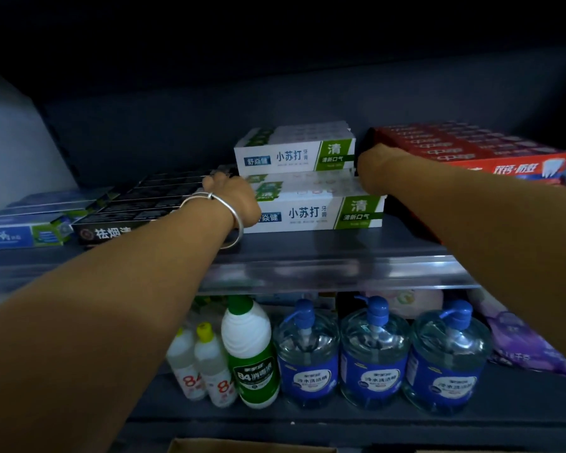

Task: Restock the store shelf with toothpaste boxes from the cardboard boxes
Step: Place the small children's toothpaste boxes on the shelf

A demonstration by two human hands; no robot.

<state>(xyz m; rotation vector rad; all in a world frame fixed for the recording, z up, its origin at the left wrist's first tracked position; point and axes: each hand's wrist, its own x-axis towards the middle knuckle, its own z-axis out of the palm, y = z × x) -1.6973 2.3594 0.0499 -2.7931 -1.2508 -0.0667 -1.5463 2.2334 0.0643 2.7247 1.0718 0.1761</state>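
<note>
Cardboard box [252, 446] edge nearest, below both forearms. White-green toothpaste boxes [311, 178] stacked on shelf [324, 269] between hands. Left hand [234, 199] curled round stack's left end; right hand [373, 171] curled round right end, red boxes [471, 148] just beyond.

White-green toothpaste box [294, 157]: 小苏打; green bottle [254, 361]: 84.

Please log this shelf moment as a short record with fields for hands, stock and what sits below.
left hand: at left end of white-green boxes, fingers curled against them
right hand: at right end of the same boxes, fingers hidden
white-green boxes: two layers, middle of upper shelf
red boxes: right of them
black boxes: left of them
blue boxes: far left
lower shelf: pump bottles, bleach bottles
</note>
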